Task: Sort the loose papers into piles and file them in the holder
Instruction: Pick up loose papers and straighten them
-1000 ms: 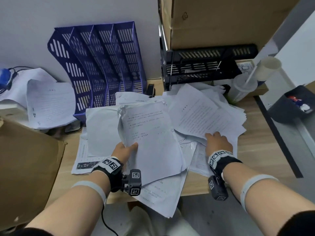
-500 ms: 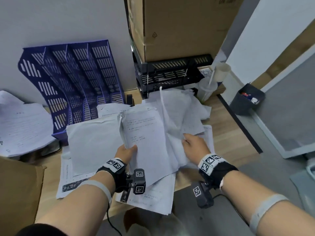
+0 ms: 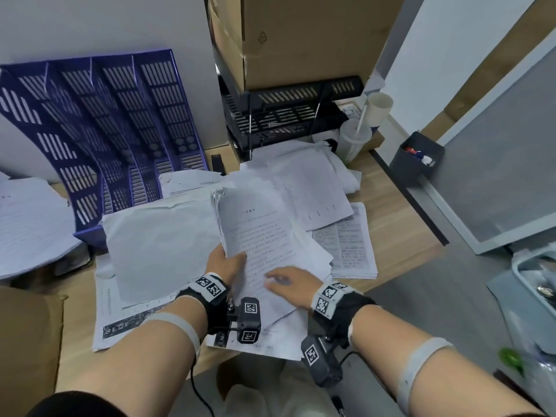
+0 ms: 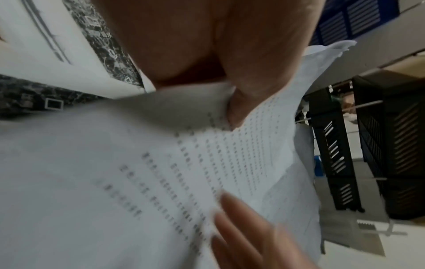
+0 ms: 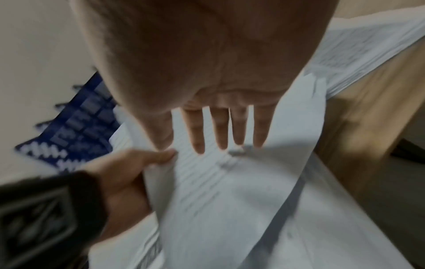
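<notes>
My left hand (image 3: 227, 260) grips a stack of printed papers (image 3: 258, 233) by its lower left edge, thumb on top (image 4: 236, 111). The stack tilts up above the desk. My right hand (image 3: 282, 281) lies flat on the stack's top sheet (image 5: 230, 182), its straight fingers (image 5: 220, 134) spread, and my left hand (image 5: 128, 172) shows beside it. More loose papers (image 3: 313, 179) lie scattered on the wooden desk (image 3: 391, 212). A blue slotted file holder (image 3: 99, 130) stands at the back left against the wall.
A black tray rack (image 3: 285, 115) sits under cardboard boxes (image 3: 301, 37) at the back. A plastic cup with a straw (image 3: 352, 139) stands at the desk's right rear. A paper pile (image 3: 27, 224) lies far left, a brown box (image 3: 27, 341) near left, a dark bin (image 3: 416, 158) on the floor.
My right hand has left the heap on the right and come to lie flat on the stack in my left hand, which now has a different sheet on top. The camera has turned right.
</notes>
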The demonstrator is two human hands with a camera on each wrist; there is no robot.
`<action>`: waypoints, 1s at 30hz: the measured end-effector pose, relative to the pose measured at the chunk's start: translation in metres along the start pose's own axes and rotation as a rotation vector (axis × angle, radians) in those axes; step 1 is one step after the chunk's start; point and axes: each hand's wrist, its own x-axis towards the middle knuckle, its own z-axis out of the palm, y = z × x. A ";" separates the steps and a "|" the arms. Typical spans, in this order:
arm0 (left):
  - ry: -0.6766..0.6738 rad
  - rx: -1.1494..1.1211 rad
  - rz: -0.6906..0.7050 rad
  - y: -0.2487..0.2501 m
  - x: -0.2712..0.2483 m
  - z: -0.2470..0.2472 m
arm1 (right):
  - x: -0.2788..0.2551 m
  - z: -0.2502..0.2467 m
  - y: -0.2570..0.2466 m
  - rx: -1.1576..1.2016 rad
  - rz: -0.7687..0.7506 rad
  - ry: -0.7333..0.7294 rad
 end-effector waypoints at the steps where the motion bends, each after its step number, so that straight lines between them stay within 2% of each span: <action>1: 0.016 0.024 0.000 0.002 0.000 -0.001 | -0.002 -0.011 0.008 0.082 0.046 0.114; 3: 0.000 -0.008 0.022 0.012 -0.005 -0.002 | -0.005 -0.037 0.025 0.201 0.146 0.355; 5: -0.062 -0.077 0.073 0.035 -0.020 0.000 | -0.009 -0.065 0.035 0.326 0.180 0.495; 9: -0.255 -0.223 0.158 0.075 -0.040 0.005 | -0.015 -0.105 0.025 0.681 -0.031 0.615; 11: -0.290 -0.241 0.220 0.084 -0.041 0.006 | -0.020 -0.114 0.014 0.658 -0.051 0.668; 12: -0.304 -0.229 0.258 0.087 -0.041 0.006 | -0.022 -0.115 0.011 0.603 -0.007 0.671; 14: -0.292 -0.175 0.297 0.083 -0.043 0.006 | -0.028 -0.106 0.012 0.483 0.069 0.558; 16: -0.241 -0.159 0.270 0.073 -0.047 0.004 | -0.032 -0.087 0.015 0.429 0.066 0.413; 17: -0.194 -0.156 0.249 0.068 -0.047 0.003 | -0.031 -0.078 0.018 0.404 0.039 0.390; 20: -0.093 -0.109 0.191 0.058 -0.040 -0.006 | -0.025 -0.065 0.020 0.392 0.040 0.463; 22: -0.108 0.009 0.132 0.054 -0.034 -0.016 | -0.022 -0.066 0.019 0.469 0.078 0.569; 24: -0.132 0.149 0.015 0.043 -0.030 -0.029 | -0.021 -0.067 0.024 0.525 0.152 0.579; 26: -0.143 0.346 -0.100 0.024 -0.028 -0.041 | -0.027 -0.061 0.033 0.513 0.309 0.455; 28: -0.132 0.529 -0.148 0.005 -0.027 -0.049 | -0.029 -0.045 0.051 0.423 0.496 0.274; 30: -0.106 0.510 -0.171 -0.010 -0.023 -0.053 | -0.035 -0.021 0.062 0.272 0.602 0.071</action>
